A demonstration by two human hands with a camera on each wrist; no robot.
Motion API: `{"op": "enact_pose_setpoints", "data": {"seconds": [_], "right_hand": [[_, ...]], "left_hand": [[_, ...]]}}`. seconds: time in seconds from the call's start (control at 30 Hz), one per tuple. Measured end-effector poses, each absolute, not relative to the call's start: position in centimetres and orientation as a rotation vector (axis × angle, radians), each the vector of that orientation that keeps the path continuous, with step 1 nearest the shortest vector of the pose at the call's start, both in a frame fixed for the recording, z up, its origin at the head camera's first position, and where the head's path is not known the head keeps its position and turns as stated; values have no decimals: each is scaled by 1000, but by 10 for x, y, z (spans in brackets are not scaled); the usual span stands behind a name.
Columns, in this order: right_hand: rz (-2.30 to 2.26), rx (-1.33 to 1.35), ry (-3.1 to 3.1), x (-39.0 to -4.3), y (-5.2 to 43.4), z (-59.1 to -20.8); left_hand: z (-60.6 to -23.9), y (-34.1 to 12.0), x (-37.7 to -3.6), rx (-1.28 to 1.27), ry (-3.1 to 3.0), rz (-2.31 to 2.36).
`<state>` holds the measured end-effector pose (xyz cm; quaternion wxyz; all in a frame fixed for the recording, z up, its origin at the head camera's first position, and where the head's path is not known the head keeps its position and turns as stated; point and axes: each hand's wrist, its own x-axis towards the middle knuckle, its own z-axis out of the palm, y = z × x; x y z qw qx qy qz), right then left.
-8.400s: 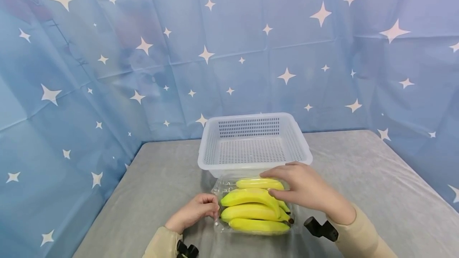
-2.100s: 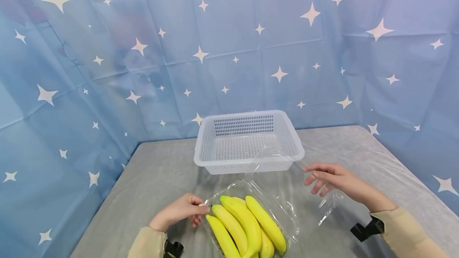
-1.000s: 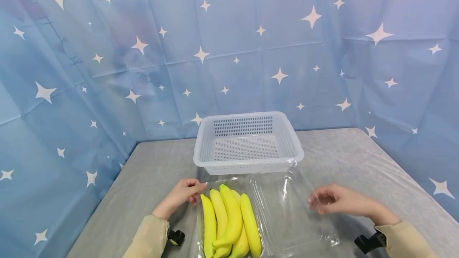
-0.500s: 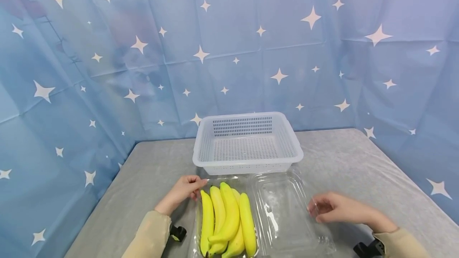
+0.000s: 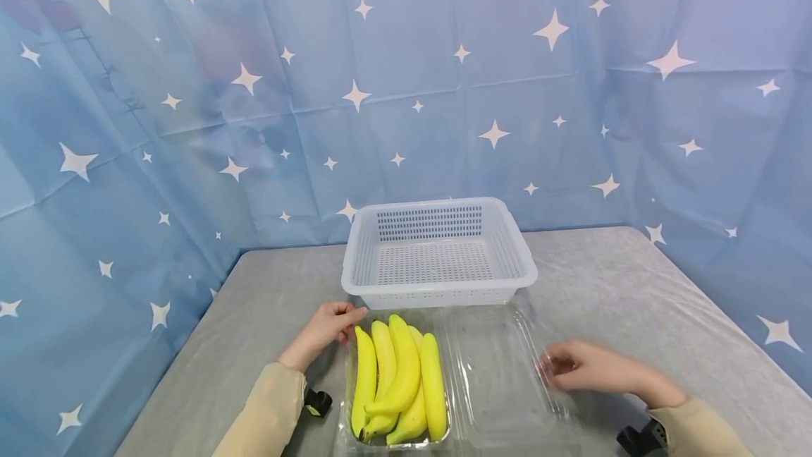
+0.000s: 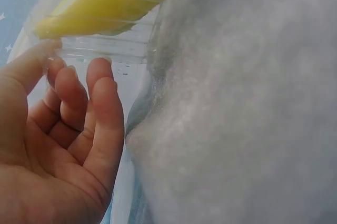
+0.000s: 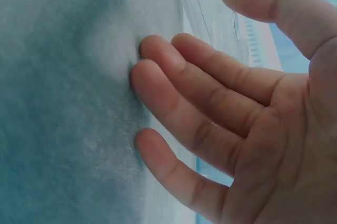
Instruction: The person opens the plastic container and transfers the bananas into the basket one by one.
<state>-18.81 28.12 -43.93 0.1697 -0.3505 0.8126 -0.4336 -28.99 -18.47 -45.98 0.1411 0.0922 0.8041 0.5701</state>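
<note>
A clear plastic clamshell box (image 5: 401, 446) lies unfolded on the table, its lid (image 5: 501, 390) laid out to the right. Several yellow bananas (image 5: 400, 372) lie lengthwise in the left half. My left hand (image 5: 323, 330) pinches the box's far left corner; in the left wrist view its thumb and index finger meet at the clear rim (image 6: 100, 50), under a banana (image 6: 116, 0). By the lid's right edge is my right hand (image 5: 590, 367). In the right wrist view its thumb overlaps that edge, while the other fingers (image 7: 168, 98) extend loosely near the cloth.
A white perforated plastic basket (image 5: 444, 288) stands just beyond the box, with nothing in it. Grey cloth (image 5: 266, 288) covers the table. A blue star-printed curtain (image 5: 419, 132) hangs behind and at both sides.
Earlier the box was closed with the bananas lying crosswise. It has since been turned and its lid swung over to the right. In the last second both box halves slid slightly toward the basket.
</note>
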Motion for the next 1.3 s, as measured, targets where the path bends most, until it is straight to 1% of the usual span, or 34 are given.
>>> {"op": "enact_pose_setpoints", "data": {"seconds": [0.57, 0.9, 1.3], "right_hand": [[-945, -789, 2511, -194, 266, -437], [-809, -682, 2551, -193, 259, -434], [-796, -653, 2529, -193, 266, -426]], "left_hand": [[-463, -181, -301, 201, 2369, 1645], [-464, -179, -299, 158, 2313, 1705], [-465, -182, -291, 155, 2251, 1747]]}}
